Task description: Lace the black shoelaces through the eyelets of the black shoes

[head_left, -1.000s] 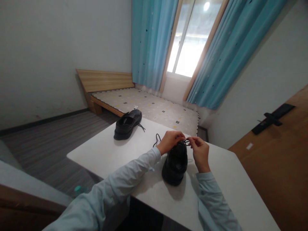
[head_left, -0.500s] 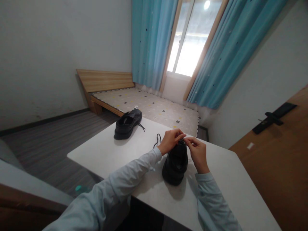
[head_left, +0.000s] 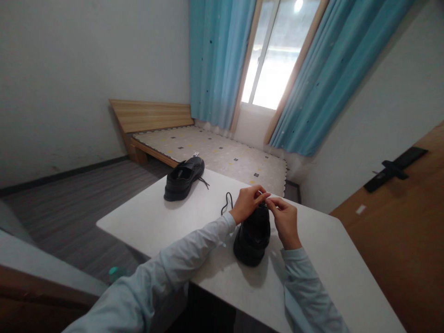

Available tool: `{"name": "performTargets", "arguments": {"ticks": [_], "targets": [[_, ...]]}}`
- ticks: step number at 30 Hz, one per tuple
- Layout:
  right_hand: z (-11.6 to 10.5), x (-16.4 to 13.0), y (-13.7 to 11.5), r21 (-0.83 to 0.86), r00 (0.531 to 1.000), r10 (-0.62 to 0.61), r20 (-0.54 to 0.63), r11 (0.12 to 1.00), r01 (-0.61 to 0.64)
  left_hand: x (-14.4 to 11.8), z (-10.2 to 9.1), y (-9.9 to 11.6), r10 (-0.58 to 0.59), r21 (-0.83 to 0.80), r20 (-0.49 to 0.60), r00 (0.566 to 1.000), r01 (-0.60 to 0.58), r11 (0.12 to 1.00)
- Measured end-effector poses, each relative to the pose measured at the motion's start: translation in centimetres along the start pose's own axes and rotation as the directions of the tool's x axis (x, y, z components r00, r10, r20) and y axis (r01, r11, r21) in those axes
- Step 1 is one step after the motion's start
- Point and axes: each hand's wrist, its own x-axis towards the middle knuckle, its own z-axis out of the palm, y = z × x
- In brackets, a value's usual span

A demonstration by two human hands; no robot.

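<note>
both hands are in tight over the near shoe [head_left: 252, 236] now, the left hand [head_left: 247, 203] and the right hand [head_left: 285, 219] closed in until their fingertips almost meet above the front of it, where a second ago they were held a little wider with a strand of lace stretched between them. that gap is gone, so the pinch on the lace [head_left: 227, 202] looks to have drawn in short and snug against the shoe; the grip itself is too small to read finely, but both sets of fingers are curled shut on the lace ends rather than spread. the shoe sits directly under and between the two wrists, toe pointing away from the person, flat on the white table [head_left: 322, 259], and it hasn't shifted. a loose loop of lace trails out just beyond the left hand's knuckles. further out past the left hand, well apart, a second black shoe [head_left: 183, 179] rests on the table's far corner with its own lace hanging loose. beyond the hands lie a low bed [head_left: 215, 152], blue curtains [head_left: 215, 60] and a bright window [head_left: 274, 55]; off past the right hand is a wooden door [head_left: 398, 222] with a dark handle. nothing crowds the hands, only the shoe's own tongue and the trailing lace sit near the fingers.
</note>
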Motion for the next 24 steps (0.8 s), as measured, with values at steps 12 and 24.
{"name": "performTargets", "arguments": {"ticks": [12, 24], "targets": [[-0.2, -0.2, 0.2, 0.029, 0.995, -0.045, -0.087, 0.998, 0.048, 1.1, -2.1, -0.4, -0.039, 0.069, 0.201, 0.979, 0.026, 0.997], [-0.4, -0.2, -0.2, -0.072, 0.995, -0.051, -0.091, 0.996, 0.044, 1.3, -2.6, -1.1, -0.007, -0.11, 0.434, 0.901, 0.061, 0.992]]}}
